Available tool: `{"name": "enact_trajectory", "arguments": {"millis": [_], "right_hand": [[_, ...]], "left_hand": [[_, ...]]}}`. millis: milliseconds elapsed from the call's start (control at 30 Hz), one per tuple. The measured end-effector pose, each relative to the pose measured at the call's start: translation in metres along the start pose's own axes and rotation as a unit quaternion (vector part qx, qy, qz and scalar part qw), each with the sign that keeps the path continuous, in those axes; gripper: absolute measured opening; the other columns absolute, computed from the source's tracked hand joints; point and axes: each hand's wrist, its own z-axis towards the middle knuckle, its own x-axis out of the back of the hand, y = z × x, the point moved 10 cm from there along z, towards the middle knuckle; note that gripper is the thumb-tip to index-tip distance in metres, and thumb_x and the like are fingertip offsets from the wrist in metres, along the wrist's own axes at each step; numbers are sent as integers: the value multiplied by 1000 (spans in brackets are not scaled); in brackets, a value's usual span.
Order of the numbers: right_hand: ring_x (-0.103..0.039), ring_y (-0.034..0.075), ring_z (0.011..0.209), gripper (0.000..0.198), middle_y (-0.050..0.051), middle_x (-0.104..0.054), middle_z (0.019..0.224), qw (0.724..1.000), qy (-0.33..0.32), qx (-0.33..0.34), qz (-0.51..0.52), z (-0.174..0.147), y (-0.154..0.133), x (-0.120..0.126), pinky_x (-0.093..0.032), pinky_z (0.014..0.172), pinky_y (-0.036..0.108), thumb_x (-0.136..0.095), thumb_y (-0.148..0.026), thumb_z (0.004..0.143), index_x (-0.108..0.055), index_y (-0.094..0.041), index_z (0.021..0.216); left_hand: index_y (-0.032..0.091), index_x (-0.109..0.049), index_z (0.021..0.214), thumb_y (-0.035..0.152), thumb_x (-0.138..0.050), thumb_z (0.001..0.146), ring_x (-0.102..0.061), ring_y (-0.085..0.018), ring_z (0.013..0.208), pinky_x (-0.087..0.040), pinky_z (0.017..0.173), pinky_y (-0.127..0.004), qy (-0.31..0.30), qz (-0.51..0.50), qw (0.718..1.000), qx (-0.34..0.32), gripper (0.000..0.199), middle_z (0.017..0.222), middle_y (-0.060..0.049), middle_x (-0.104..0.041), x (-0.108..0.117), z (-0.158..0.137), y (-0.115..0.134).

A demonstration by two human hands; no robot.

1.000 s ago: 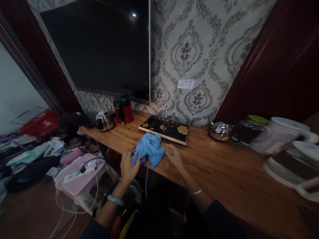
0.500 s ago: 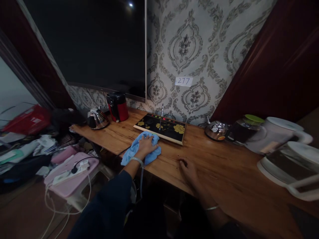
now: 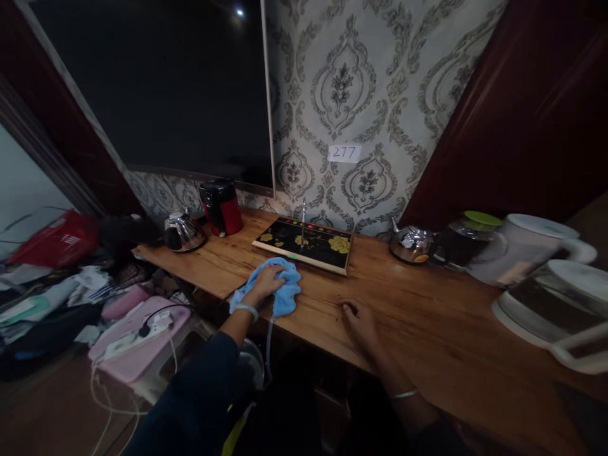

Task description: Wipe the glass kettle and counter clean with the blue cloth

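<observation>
The left hand (image 3: 266, 282) covered part of a blue cloth (image 3: 285, 299) along the wooden table (image 3: 403, 304)'s edge, whether clutching I couldn't tell; the right hand (image 3: 360, 322) rested apart, loosely open. Flat pressure seemed likeliest to prevent bunching.

Number "277" (image 3: 344, 152), handwritten on white paper slip (image 3: 357, 153), fixed to patterned wallpaper (image 3: 342, 88).

blue cloth (image 3: 289, 292): 1 | steel kettles (image 3: 184, 233): 2 | green-lidded jug (image 3: 458, 246): 1 | screen (image 3: 161, 82): 1 | pink stool (image 3: 135, 363): 1
</observation>
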Motion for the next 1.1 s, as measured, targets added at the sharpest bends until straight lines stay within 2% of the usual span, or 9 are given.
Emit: {"name": "enact_trajectory", "arguments": {"millis": [233,400,533,700,833,900,967,1033,1100], "right_hand": [[-67,26,88,24,8,-74,89,1000,11,12,0,1,-3,2,-50,85,41,-51,-36,75,-72,-23,75],[-67,27,84,26,9,-73,85,1000,5,8,1,1,-2,1,-51,81,41,-51,-37,75,-73,-23,75],[-66,26,87,24,8,-73,86,1000,4,13,3,1,-5,2,-50,82,40,-52,-36,74,-73,-24,74],[-65,26,87,24,7,-73,88,1000,3,7,-12,0,-5,1,-50,83,40,-51,-35,76,-73,-25,77],[-65,25,86,25,8,-72,86,1000,9,12,-9,-1,-8,2,-49,83,40,-51,-34,76,-73,-23,76],[-65,25,85,25,8,-72,86,1000,10,13,0,-1,-8,2,-50,82,39,-51,-34,77,-73,-23,76],[-65,25,85,24,8,-72,87,1000,5,11,10,0,-8,2,-50,82,39,-51,-33,77,-73,-23,78],[-65,25,85,24,7,-72,87,1000,1,6,17,1,-7,1,-49,82,39,-52,-33,77,-73,-23,78],[-65,25,84,24,7,-72,85,1000,2,0,17,2,-7,1,-49,81,39,-51,-33,76,-73,-23,77]], "left_hand": [[21,-70,83,19,-54,67,-63,-21,88,-45,94,-35,-29,-60,997,-33,23,88,-1,-72,10,-46,1],[22,-71,78,18,-54,61,-64,-22,87,-45,96,-38,-3,-97,995,-19,24,84,-1,-73,26,-86,2],[20,-71,71,21,-58,59,-65,-20,76,-51,79,-32,24,-188,982,11,18,75,-1,-72,43,-111,-4],[17,-72,75,35,-66,62,-63,-20,68,-52,64,-28,126,-309,936,107,23,71,-2,-71,85,-128,-6],[17,-70,94,43,-64,71,-65,-21,84,-53,78,-31,210,-302,926,81,35,88,-4,-72,108,-112,39],[17,-67,104,41,-57,79,-64,-23,95,-51,88,-35,234,-250,939,35,36,100,-5,-71,103,-92,68],[15,-63,117,35,-57,81,-60,-26,108,-47,97,-40,219,-154,964,11,41,114,-9,-68,80,-68,89],[14,-60,124,31,-64,75,-54,-34,119,-42,103,-48,120,-31,992,10,52,126,-14,-63,33,-45,98],[17,-55,134,31,-71,70,-42,-39,133,-34,110,-53,29,60,998,2,68,143,-16,-51,-13,-35,97]]}}
